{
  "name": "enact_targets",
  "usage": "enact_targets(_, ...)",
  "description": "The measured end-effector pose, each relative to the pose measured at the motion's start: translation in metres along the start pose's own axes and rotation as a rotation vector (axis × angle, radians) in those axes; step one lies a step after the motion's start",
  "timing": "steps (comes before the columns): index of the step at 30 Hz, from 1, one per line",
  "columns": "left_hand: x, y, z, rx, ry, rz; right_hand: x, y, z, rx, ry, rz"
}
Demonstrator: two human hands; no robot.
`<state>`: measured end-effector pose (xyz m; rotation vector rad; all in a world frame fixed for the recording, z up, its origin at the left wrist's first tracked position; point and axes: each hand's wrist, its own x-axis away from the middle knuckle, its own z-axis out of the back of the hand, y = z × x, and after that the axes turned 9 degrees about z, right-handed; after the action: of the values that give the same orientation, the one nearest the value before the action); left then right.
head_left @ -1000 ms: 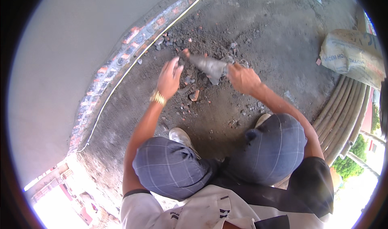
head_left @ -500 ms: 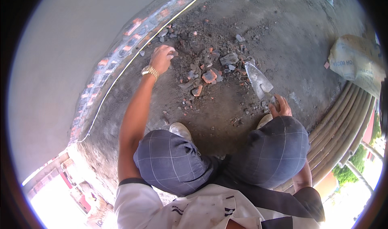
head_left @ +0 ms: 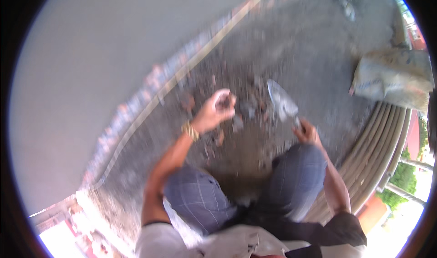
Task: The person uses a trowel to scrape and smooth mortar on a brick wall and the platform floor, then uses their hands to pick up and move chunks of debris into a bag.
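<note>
Rubble chunk (head_left: 224, 102) in L hand (head_left: 210, 114), trowel (head_left: 283, 104) in R hand (head_left: 307, 132)

L hand was near centre of frame, fingers curled w/ thumb opposite, gripping the rubble chunk; blur hid its exact shape. Gold-coloured wristband (head_left: 190, 131) sat on that wrist. R hand, right of centre, had fingers wrapped round the trowel's handle, just above the checked trouser knee (head_left: 300, 171) in pic; pointed blade angled to upper L. Brick bits (head_left: 219, 137) lay below L hand, blurred. Pale strip (head_left: 207, 52) ran top centre to lower L, alongside brick edging (head_left: 154, 76). Printed sack (head_left: 391, 78) was upper R, w/ long pipes (head_left: 378, 142) below.
</note>
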<state>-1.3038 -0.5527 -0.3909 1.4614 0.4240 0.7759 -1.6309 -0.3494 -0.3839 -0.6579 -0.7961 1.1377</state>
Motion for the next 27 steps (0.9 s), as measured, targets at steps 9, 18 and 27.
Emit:
enact_targets(9, 0.044, 0.324, 0.069, 0.312, -0.172, -0.149, -0.002, -0.124, 0.108, 0.129, 0.028, 0.017)
enact_targets(18, 0.065, 0.688, 0.155, 0.777, 0.019, -0.411, 0.16, -0.358, 0.239, -0.019, -0.107, -0.349)
enact_targets(27, -0.035, 0.813, 0.222, 1.147, 0.018, -0.354, 0.346, -0.376, 0.257, 0.021, -0.052, -0.837)
